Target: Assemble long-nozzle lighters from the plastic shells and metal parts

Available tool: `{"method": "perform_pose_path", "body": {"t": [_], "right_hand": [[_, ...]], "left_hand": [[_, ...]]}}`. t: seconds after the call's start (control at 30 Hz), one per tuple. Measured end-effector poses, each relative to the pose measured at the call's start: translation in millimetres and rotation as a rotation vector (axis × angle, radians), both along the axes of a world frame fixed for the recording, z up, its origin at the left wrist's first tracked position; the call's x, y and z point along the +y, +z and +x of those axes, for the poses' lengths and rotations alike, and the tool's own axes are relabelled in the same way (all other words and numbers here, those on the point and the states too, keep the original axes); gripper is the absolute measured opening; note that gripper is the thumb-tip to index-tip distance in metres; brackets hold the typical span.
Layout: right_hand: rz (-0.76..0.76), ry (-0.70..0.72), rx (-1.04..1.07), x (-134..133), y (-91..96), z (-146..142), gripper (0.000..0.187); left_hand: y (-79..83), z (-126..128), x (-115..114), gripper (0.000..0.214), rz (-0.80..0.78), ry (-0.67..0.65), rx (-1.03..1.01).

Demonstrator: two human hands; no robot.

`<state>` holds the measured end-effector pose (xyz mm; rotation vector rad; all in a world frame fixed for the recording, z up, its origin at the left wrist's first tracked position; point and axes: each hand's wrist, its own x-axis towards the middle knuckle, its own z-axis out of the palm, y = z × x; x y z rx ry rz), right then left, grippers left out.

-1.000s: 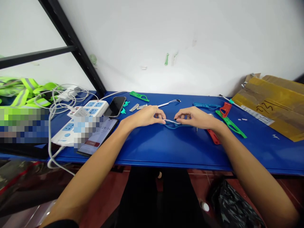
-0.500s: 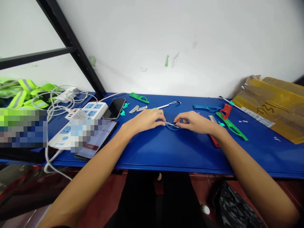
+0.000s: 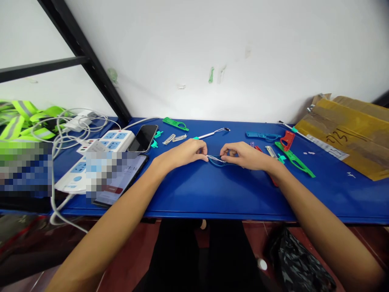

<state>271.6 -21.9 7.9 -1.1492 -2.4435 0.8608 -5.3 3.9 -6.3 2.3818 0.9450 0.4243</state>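
Observation:
Thin white wires (image 3: 216, 158) run between my two hands above the blue tabletop (image 3: 206, 190). My left hand (image 3: 193, 151) pinches their left end between thumb and fingertips. At the other end, my right hand (image 3: 241, 154) is closed on the wires near a small dark tip. Beneath the wires lies a blue plastic piece (image 3: 217, 164) with a looped end, partly covered by my right hand. Behind my left hand is a thin white stick (image 3: 208, 135) with wires and a dark end. A red plastic piece (image 3: 274, 181) is partly hidden by my right forearm.
Right of my hands lie a blue piece (image 3: 263, 136), a red piece (image 3: 287, 140) and a green piece (image 3: 294, 159), near a taped cardboard box (image 3: 346, 129). On the left are a power strip (image 3: 68, 182), a phone (image 3: 143, 138), a tablet (image 3: 121, 184) and white cables (image 3: 54, 162).
The whole view has shifted slightly. Both hands keep their grip on the wires, with the right fingers moved only a little.

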Motion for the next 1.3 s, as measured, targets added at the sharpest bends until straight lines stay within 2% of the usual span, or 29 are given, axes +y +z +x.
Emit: {"method": "perform_pose_path", "body": {"t": [0.1, 0.27, 0.4, 0.6, 0.8, 0.97, 1.13, 1.3], "right_hand": [[-0.017, -0.004, 0.050, 2.6, -5.0, 0.5, 0.032], [-0.163, -0.079, 0.189, 6.2, -21.0, 4.8, 0.040], [-0.137, -0.158, 0.268, 2.1, -30.3, 5.2, 0.043], [-0.116, -0.166, 0.283, -2.3, -31.7, 4.0, 0.037], [-0.073, -0.181, 0.304, -2.7, -36.5, 2.3, 0.031], [-0.067, -0.180, 0.318, -3.6, -36.2, 1.6, 0.031], [-0.073, -0.190, 0.317, -5.0, -34.6, 1.1, 0.032], [-0.076, -0.191, 0.305, -3.9, -35.8, 1.9, 0.033]], "left_hand": [[0.1, -1.0, 1.1, 0.013, -0.039, -0.026, -0.024], [-4.8, 1.2, 1.7, 0.018, -0.045, -0.031, -0.048], [-3.7, -0.3, 1.3, 0.020, -0.069, -0.020, -0.010], [6.7, -3.7, -3.1, 0.016, 0.039, -0.008, 0.080], [4.3, -0.2, -5.7, 0.017, 0.101, 0.007, 0.096], [2.3, 1.6, -6.6, 0.017, 0.063, 0.034, 0.120], [7.1, -0.6, -5.9, 0.023, 0.005, 0.085, 0.158], [15.4, -4.3, -6.0, 0.023, -0.019, -0.027, 0.076]]}}
